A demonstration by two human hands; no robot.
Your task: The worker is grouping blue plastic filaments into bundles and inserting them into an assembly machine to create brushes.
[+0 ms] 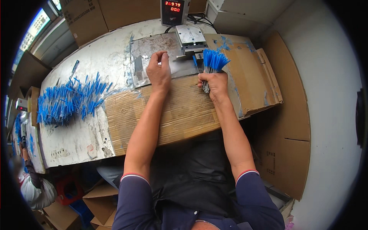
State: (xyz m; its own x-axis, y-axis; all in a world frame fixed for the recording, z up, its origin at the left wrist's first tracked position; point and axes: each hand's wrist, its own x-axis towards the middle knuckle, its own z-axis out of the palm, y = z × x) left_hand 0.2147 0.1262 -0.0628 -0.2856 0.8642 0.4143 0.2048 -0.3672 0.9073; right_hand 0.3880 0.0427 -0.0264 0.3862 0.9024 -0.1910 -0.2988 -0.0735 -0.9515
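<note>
My right hand is wrapped round a thick bunch of thin pale stems with blue ends, held upright with the blue ends on top. A single blue-ended stem stands apart from the bunch, by my right thumb, close to the small metal machine. Left of the machine, my left hand is raised over the metal plate. Its fingers are curled with thumb and forefinger close together; whether anything small is between them cannot be made out.
A large pile of blue-ended stems covers the left of the white table. Taped cardboard lines the front edge. A red digital display stands behind the machine. At far left a co-worker's arm shows. Cardboard stands right.
</note>
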